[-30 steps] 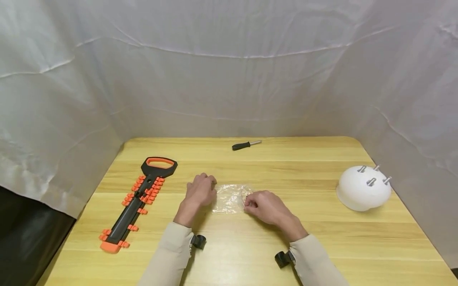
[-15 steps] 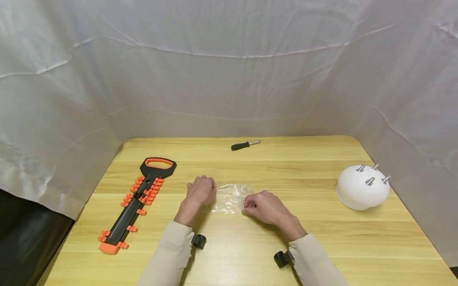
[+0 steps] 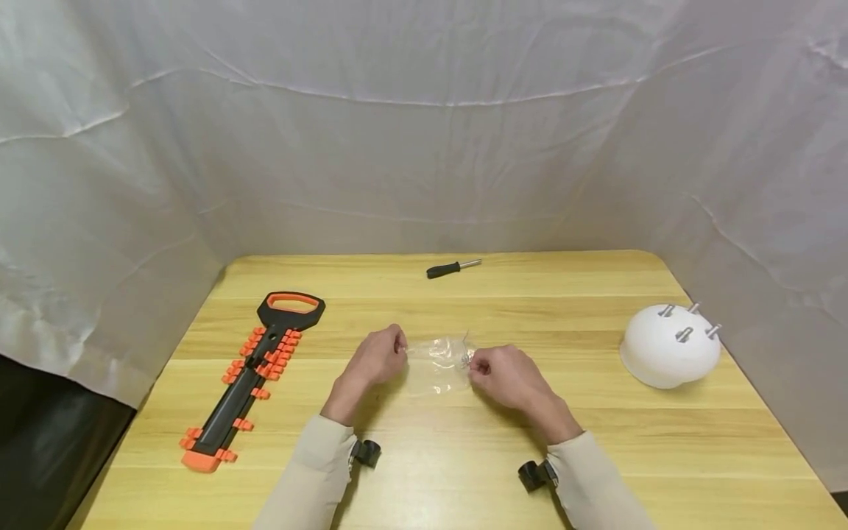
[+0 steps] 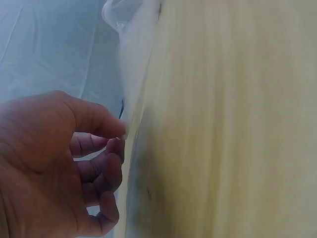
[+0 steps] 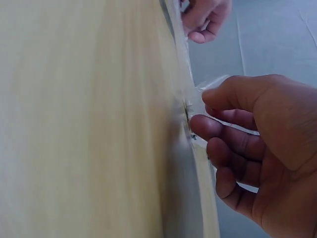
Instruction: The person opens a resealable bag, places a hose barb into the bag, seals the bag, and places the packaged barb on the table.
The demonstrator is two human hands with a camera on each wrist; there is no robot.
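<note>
A small clear plastic bag (image 3: 433,372) stretches between my two hands, close over the wooden table. At its left edge, my left hand (image 3: 377,357) pinches the plastic between thumb and forefinger, as the left wrist view also shows. My right hand (image 3: 510,375) pinches the bag's right end. Small shiny metal pieces (image 3: 466,361) gather in the bag beside the right fingertips; they are too small to name by kind. In the right wrist view, crinkled plastic shows at the thumb (image 5: 218,96), and the remaining fingers are curled below it.
A black-handled screwdriver (image 3: 444,271) lies near the table's back edge. To the left is a long black rack (image 3: 228,405) with orange clips along both sides and a looped handle. A white rounded object (image 3: 669,350) with several metal pegs stands at the right. Pale curtains surround the table.
Both hands have shifted slightly, the right one outward to the right, and the bag has moved right with them. The metal pieces now show more clearly at its right end.
</note>
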